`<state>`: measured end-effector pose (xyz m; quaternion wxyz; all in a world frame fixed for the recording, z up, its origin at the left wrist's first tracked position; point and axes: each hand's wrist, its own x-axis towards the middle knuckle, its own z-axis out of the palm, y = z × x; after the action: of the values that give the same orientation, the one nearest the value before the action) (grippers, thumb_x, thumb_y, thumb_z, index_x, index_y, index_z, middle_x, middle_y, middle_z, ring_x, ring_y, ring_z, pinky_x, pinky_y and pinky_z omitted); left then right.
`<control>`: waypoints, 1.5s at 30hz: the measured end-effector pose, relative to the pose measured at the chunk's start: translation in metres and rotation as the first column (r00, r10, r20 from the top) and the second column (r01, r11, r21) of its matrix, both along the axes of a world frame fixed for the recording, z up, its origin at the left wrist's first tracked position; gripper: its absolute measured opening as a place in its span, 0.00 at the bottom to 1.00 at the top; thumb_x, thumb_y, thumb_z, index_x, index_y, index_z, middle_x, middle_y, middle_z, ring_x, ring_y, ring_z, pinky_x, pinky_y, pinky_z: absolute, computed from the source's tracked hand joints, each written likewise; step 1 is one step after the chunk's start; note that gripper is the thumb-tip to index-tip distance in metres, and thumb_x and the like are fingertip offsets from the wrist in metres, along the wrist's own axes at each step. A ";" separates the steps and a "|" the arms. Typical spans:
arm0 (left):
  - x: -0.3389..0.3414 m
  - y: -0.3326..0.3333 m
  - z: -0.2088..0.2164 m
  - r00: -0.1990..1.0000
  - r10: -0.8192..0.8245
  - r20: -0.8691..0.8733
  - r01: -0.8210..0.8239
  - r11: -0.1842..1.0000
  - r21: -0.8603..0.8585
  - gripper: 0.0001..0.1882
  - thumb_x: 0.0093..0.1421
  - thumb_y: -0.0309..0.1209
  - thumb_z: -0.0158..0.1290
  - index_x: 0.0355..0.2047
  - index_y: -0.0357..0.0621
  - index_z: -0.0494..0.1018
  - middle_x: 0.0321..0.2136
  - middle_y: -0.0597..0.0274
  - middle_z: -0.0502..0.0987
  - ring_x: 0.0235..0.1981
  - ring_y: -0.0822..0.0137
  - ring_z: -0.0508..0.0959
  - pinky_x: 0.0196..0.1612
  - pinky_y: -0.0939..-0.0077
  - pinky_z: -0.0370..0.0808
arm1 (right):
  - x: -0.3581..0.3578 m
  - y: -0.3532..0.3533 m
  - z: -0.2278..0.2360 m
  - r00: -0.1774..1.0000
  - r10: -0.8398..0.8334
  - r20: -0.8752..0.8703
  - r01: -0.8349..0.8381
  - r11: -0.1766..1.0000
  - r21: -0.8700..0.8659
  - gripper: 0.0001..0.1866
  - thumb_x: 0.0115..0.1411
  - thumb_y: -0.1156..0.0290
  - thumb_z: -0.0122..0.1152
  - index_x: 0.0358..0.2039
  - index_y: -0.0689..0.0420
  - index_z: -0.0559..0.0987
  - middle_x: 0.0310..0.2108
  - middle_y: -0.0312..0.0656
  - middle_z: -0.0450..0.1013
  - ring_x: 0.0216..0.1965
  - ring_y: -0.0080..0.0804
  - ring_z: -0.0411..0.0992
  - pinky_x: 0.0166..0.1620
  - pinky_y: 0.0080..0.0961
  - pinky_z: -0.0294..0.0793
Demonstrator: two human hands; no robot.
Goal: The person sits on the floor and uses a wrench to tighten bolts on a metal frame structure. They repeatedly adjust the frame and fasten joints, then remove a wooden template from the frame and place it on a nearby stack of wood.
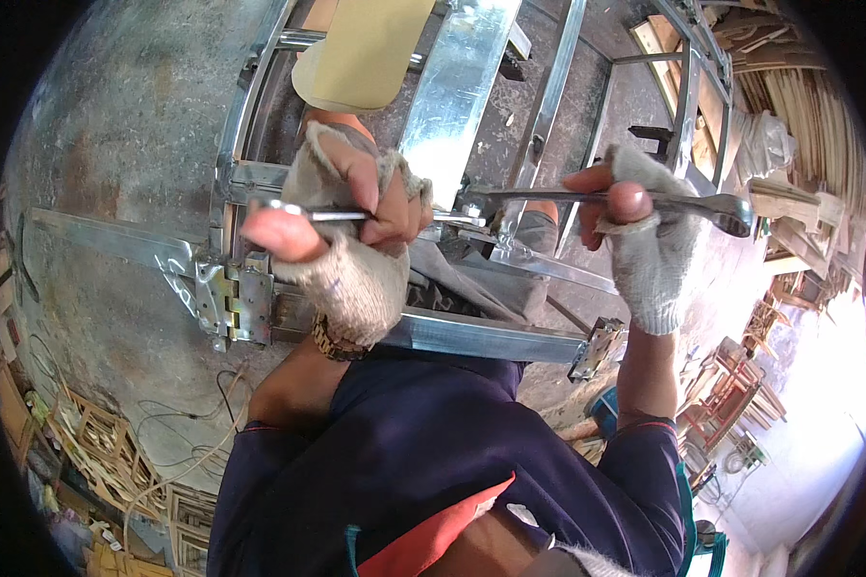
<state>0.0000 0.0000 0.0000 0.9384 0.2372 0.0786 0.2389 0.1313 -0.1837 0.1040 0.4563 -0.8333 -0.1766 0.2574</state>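
Note:
My left hand, in a cut-finger whitish knit glove, is closed around a slim metal wrench. Its thumb points left beside the wrench's near-left end. In a matching glove, my right hand grips a longer, darker combination wrench, whose ring end sticks out to the right. The inner ends of both wrenches come together at a small fastener on the metal frame. Exactly how each jaw sits on it I cannot tell.
A hinge-like metal bracket joins the frame at left; another bracket sits at right. A flat beige piece with rounded corners lies at the top. Wooden strips are stacked far right. Cables run over the concrete floor.

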 end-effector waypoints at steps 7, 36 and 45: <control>0.003 -0.009 -0.013 0.964 0.000 0.265 0.014 0.999 -0.048 0.45 0.51 0.79 0.56 0.34 0.45 0.66 0.17 0.72 0.61 0.17 0.73 0.56 0.26 0.71 0.57 | 0.004 0.020 0.001 0.980 0.173 0.101 -0.161 0.979 -0.123 0.26 0.64 0.49 0.73 0.43 0.63 0.87 0.30 0.39 0.82 0.29 0.22 0.77 0.32 0.22 0.76; -0.001 -0.017 -0.020 0.927 0.016 0.375 -0.023 1.000 0.014 0.55 0.44 0.83 0.57 0.43 0.38 0.71 0.20 0.70 0.66 0.19 0.76 0.61 0.24 0.75 0.57 | -0.003 -0.090 -0.064 0.981 0.145 -0.127 -0.122 0.977 0.175 0.32 0.70 0.40 0.62 0.45 0.63 0.86 0.29 0.47 0.81 0.29 0.37 0.81 0.31 0.29 0.76; -0.024 -0.002 0.019 0.973 0.232 -0.003 -0.223 0.937 0.270 0.37 0.68 0.69 0.48 0.56 0.49 0.64 0.23 0.63 0.70 0.21 0.65 0.71 0.32 0.59 0.76 | -0.006 -0.081 -0.054 0.991 -0.020 -0.135 0.070 0.921 0.384 0.38 0.63 0.37 0.67 0.38 0.69 0.86 0.40 0.50 0.79 0.32 0.33 0.79 0.33 0.27 0.79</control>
<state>-0.0236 -0.0015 0.0190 0.8623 0.3551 0.0890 0.3499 0.1253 -0.2647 0.0497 0.6283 -0.7121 -0.1751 0.2599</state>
